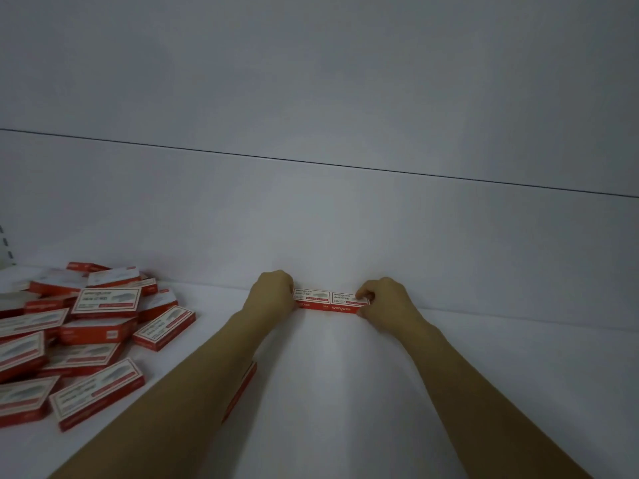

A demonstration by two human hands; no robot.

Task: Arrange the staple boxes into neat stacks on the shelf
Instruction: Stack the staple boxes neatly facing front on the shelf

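Two red-and-white staple boxes [330, 300] lie side by side against the shelf's back wall. My left hand [273, 292] grips the left end of the pair with curled fingers. My right hand [385, 299] pinches the right end, thumb on the front face. A loose heap of several more staple boxes [86, 326] lies at the left of the shelf. One more box [243, 385] pokes out from under my left forearm, mostly hidden.
The white shelf board [345, 392] stretches from the heap to the right edge of view. A white back panel [311, 219] rises behind the boxes, with a dark seam across it. A slotted upright [6, 243] stands at the far left.
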